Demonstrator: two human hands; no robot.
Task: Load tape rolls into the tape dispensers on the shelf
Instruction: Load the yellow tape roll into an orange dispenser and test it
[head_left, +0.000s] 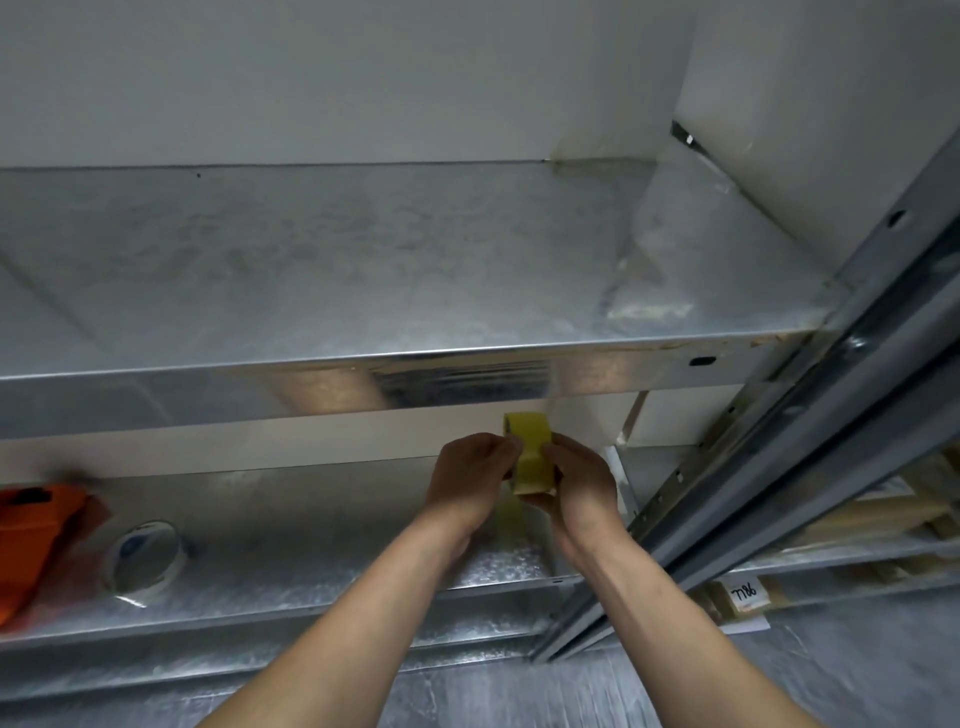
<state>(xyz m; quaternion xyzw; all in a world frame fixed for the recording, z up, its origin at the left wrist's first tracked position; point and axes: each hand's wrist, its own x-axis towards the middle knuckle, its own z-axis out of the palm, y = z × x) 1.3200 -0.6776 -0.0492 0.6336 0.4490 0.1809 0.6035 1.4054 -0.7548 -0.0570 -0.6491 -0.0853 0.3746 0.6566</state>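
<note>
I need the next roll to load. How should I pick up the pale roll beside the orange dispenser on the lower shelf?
Likely thumb in the hole of the pale roll, which faces up toward you, fingers on the outer band. Come from the front right, since the orange dispenser crowds its left. First set down the yellow roll.

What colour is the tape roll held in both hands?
Yellow tape roll, seen in the head view.

A white wall (363, 78) stands behind; a grey slotted metal upright (753, 467) runs diagonally at right; beyond it lie pale wooden pieces (857, 519); near them, a white label (744, 592) handwritten 7186; grey floor (857, 670) below.
</note>
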